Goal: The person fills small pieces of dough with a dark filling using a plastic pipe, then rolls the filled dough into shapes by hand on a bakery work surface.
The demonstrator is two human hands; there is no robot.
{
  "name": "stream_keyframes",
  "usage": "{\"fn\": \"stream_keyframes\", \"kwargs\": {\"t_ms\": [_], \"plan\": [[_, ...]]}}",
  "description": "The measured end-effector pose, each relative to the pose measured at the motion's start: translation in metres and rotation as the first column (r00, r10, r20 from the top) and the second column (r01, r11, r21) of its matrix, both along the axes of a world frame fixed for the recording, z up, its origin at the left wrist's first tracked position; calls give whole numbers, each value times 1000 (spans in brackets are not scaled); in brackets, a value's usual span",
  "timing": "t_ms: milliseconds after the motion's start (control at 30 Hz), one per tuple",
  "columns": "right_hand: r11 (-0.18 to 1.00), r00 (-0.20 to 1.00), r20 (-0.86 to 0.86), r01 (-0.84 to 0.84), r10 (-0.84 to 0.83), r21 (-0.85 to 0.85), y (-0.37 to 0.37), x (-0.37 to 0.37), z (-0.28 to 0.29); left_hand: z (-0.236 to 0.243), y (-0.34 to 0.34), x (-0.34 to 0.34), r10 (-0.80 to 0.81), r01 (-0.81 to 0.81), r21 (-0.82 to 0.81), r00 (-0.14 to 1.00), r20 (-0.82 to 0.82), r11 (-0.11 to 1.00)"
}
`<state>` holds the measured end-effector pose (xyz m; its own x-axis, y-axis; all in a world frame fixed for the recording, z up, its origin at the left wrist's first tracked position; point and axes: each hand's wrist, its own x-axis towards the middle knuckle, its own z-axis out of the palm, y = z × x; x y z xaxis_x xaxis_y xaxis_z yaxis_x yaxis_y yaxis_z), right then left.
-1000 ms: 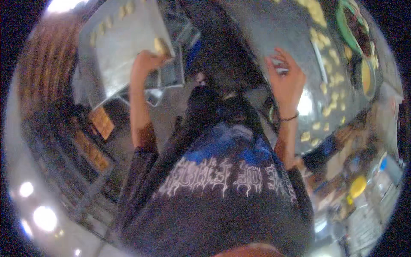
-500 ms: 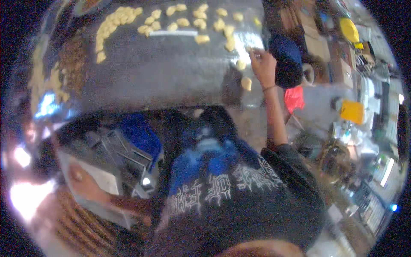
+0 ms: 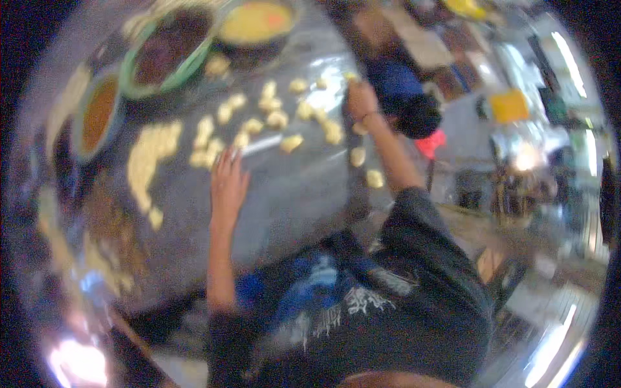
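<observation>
Soft, pale yellow dough lumps (image 3: 277,119) lie on a big grey table (image 3: 291,200). The table top is smooth and hard, and it shines near the right end. The lumps are small, puffy and bumpy. Some touch each other, and some sit alone. On the left, many more sit close together in a bent yellow row (image 3: 152,155). Two lumps are near the table's right edge.

The left hand (image 3: 228,181) is over the middle of the table, with its back showing. Its fingers are loose and mostly straight, not closed around anything. The fingertips are just beside some lumps and a thin, straight white strip (image 3: 264,145). It is too blurry to tell if they touch.

The right hand (image 3: 361,100) is at the far right end. Its fingers are bent in close together. A little yellow lump (image 3: 351,76) is right at the fingertips, but I cannot tell if they pinch it.

At the back is a round bowl with a green rim (image 3: 171,86) and dark, lumpy stuff inside. A long-looking grey bowl (image 3: 83,139) holds orange-brown stuff. Next to the green one is a round patch of yellow food (image 3: 252,24).
</observation>
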<state>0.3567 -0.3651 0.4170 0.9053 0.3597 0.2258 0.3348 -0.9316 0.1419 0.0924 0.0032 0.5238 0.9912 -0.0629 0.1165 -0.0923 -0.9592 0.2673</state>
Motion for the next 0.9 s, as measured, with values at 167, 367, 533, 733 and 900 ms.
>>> {"fn": "stream_keyframes", "kwargs": {"t_ms": [167, 367, 533, 733, 900], "plan": [[886, 969, -236, 47, 72, 462, 2, -70, 84, 7, 3, -5, -92, 96, 27, 987, -129, 995], [247, 904, -426, 405, 39, 880, -13, -178, 151, 54, -28, -2, 3, -74, -315, 976, -220, 946], [2, 758, -529, 572, 382, 820, 22, -254, 164, 84, -59, -42, 95, -211, -327, 937, -335, 921], [-392, 607, -320, 750, 727, 534, 58, -301, 181, 88, -140, -80, 169, -179, -539, 983, -69, 823], [-383, 578, -189, 717, 794, 583, -16, -313, 225, 121, -255, -99, 69, -467, -878, 877, -475, -105]]}}
